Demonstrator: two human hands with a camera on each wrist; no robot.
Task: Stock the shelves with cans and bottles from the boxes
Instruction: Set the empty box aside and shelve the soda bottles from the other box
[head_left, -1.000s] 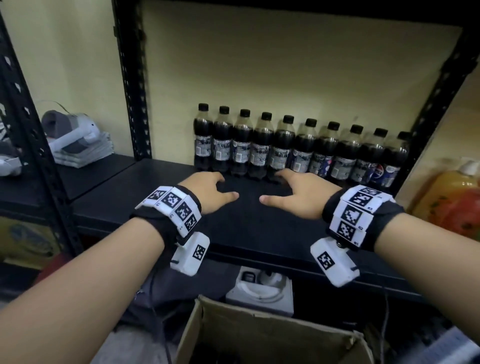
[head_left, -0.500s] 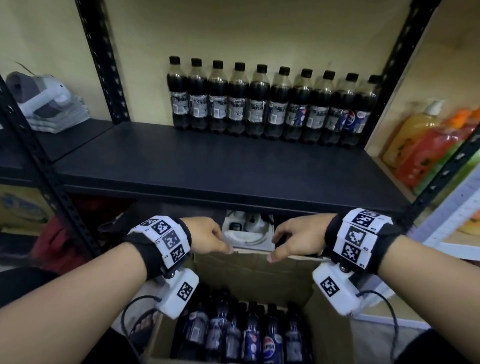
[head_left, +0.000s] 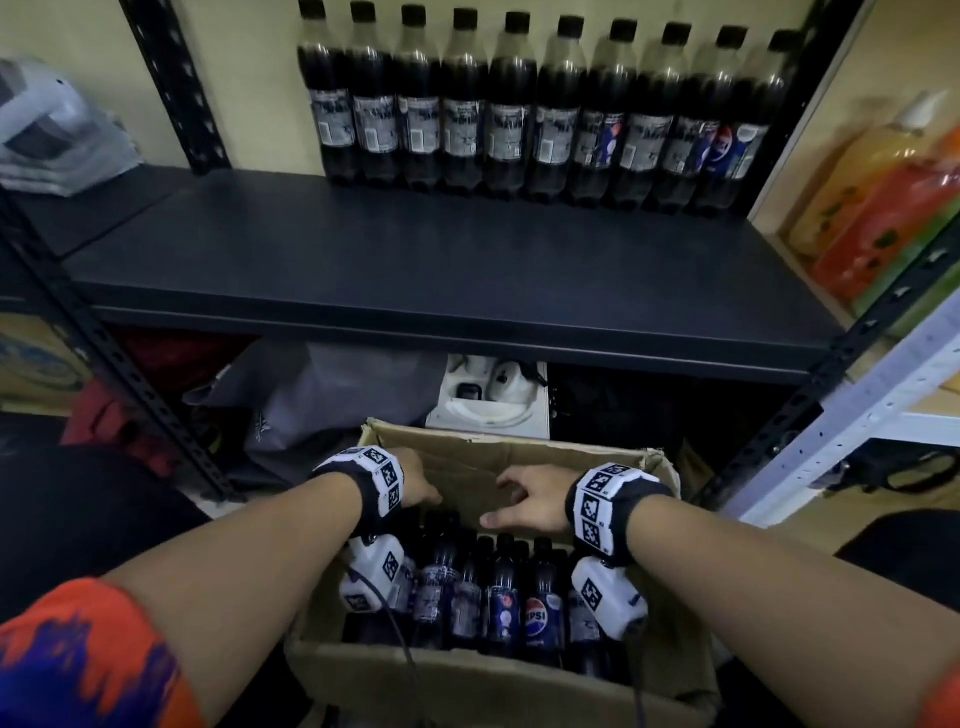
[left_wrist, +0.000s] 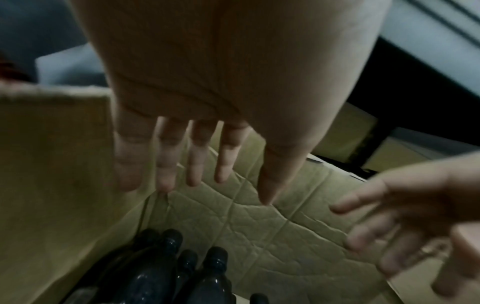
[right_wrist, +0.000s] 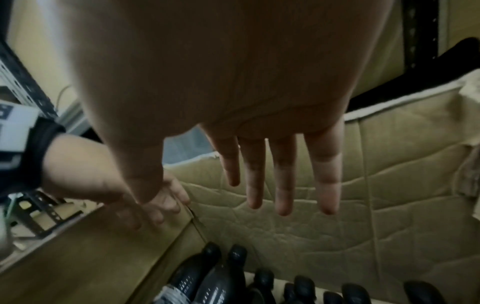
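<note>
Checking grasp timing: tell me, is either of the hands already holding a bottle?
No, the left hand and right hand hang open-fingered above the bottles in the cardboard box.

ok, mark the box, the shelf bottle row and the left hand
cardboard box (head_left: 524, 457): head view, far inner wall.
row of cola bottles (head_left: 511, 117): head view, label of a middle bottle.
left hand (left_wrist: 207, 86): left wrist view, palm.

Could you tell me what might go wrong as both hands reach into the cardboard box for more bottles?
The bottles in the box stand packed close, so pulling one may tip its neighbours. Both the left hand and right hand are open and near each other over the cardboard box, so they could collide. The wrist cable hangs among the caps and might snag one.
</note>
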